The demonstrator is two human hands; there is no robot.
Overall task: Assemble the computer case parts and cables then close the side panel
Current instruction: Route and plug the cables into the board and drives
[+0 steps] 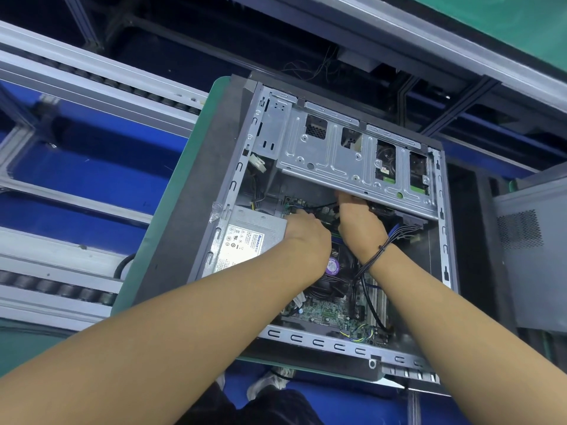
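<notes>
Case: the open grey steel computer case (306, 338) lay on its side on a dark mat (190, 210), with its open side facing up.
Left hand: the left hand (306, 233) reached inside beside the silver power supply box (248, 237). Its fingertips were down at the green motherboard (325, 311), and its grip could not be told.
Right hand: the right hand (359, 222) was close beside the left. Its fingers were hidden under the grey metal drive cage (337, 157), so its hold was unclear.
Cables: a black wire bundle (372, 257) crossed the right wrist.
Side panel: the grey perforated side panel (534, 256) was off the case, to its right.
</notes>
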